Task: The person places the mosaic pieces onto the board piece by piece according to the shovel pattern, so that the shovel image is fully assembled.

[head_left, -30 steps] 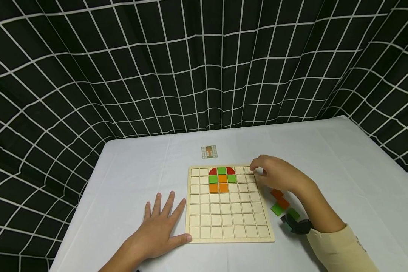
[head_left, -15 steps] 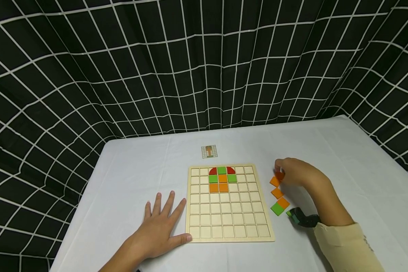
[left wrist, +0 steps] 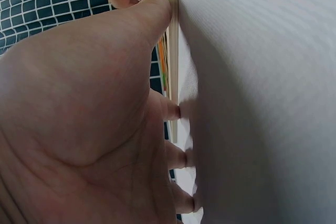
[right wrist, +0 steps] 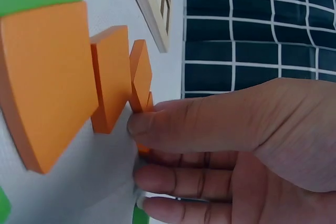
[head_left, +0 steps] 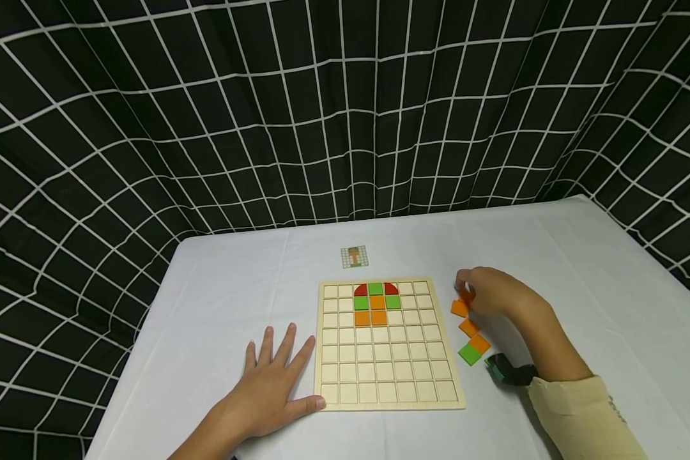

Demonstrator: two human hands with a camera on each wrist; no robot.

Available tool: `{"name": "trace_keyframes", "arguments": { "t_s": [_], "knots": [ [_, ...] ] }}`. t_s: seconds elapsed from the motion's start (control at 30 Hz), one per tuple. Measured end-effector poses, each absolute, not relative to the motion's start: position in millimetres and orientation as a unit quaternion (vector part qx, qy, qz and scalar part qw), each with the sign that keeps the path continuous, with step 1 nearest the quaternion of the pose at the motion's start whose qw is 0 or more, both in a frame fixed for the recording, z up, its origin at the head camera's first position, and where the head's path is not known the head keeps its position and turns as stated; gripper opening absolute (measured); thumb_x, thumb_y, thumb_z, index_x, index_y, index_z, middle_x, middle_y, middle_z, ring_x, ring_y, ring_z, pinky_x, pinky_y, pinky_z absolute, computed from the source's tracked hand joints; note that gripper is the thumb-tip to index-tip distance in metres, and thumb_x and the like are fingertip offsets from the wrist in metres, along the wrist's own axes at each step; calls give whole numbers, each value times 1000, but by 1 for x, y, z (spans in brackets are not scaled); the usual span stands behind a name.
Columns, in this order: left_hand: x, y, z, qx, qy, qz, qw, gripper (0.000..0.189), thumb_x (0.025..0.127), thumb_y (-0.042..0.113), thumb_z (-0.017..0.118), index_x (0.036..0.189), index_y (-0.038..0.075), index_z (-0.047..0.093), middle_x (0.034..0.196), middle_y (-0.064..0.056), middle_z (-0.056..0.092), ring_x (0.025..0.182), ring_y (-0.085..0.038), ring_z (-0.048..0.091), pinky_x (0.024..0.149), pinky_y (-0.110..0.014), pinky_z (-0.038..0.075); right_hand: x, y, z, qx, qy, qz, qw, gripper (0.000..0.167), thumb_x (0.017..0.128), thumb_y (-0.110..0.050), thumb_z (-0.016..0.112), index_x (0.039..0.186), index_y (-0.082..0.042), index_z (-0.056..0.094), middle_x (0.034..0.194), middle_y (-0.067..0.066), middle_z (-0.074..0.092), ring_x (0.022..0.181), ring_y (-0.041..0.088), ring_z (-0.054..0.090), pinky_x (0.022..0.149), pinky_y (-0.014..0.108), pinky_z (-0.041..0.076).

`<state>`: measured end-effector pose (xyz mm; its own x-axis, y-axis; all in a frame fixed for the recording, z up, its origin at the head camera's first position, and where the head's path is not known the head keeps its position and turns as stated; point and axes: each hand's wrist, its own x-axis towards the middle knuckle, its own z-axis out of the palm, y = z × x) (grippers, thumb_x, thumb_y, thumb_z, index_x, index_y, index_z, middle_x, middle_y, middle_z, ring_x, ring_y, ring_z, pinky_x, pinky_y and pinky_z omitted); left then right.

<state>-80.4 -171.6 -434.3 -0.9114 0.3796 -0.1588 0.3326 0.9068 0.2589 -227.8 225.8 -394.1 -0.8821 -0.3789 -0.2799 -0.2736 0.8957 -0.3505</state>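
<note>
Square, pale wooden grid board [head_left: 381, 370] lies flat on the white tablecloth [head_left: 558, 255], its bare cells stretching to the near edge. Left of it, the left hand [head_left: 267, 396] spreads wide, thumb against the board's near-left corner. Right of the board, with cloth between, the right hand [head_left: 497, 295] narrowly pinches an orange square tile [head_left: 466, 298]; loose orange and green tiles [head_left: 469, 328] sit just outside the board's right edge.
</note>
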Motion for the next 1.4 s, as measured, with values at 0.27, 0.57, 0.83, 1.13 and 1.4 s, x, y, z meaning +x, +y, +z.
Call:
{"name": "trace_keyframes", "arguments": {
  "t_s": [0.27, 0.57, 0.83, 1.13, 1.4],
  "knots": [
    [-80, -172, -435, 183, 971, 115, 102, 97, 86, 80, 46, 159, 18, 31, 164, -21, 14, 145, -56, 1, 105, -78, 8, -228, 221, -399, -161, 954, -168, 190, 35, 73, 8, 70, 106, -2, 60, 83, 4, 58, 76, 24, 52, 66, 37, 46],
    [-81, -172, -436, 185, 971, 114, 99, 97, 86, 80, 47, 159, 18, 31, 164, -21, 15, 145, -57, 2, 105, -77, 8, -230, 224, -399, -169, 954, -173, 177, 30, 75, 0, 74, 101, -1, 60, 85, 5, 58, 77, 23, 53, 67, 37, 48],
    [-80, -173, -436, 186, 970, 116, 101, 98, 86, 80, 47, 159, 17, 31, 164, -21, 14, 144, -57, 2, 105, -78, 8, -232, 225, -400, -184, 951, -168, 180, 30, 75, -1, 73, 103, -2, 63, 86, 4, 58, 78, 23, 52, 68, 37, 47],
    [-80, -172, -435, 186, 971, 115, 100, 97, 86, 79, 48, 159, 17, 31, 164, -21, 15, 145, -57, 2, 105, -78, 8, -230, 223, -399, -186, 949, -180, 182, 30, 77, -3, 75, 104, -3, 62, 87, 4, 58, 79, 23, 52, 69, 36, 47],
    [-80, -171, -434, 185, 971, 118, 99, 97, 86, 79, 49, 159, 16, 32, 164, -22, 16, 144, -57, 4, 104, -78, 9, -228, 219, -396, -193, 939, -209, 194, 28, 78, 3, 72, 103, -3, 61, 86, 5, 57, 78, 22, 53, 67, 34, 48]
  ]
}}
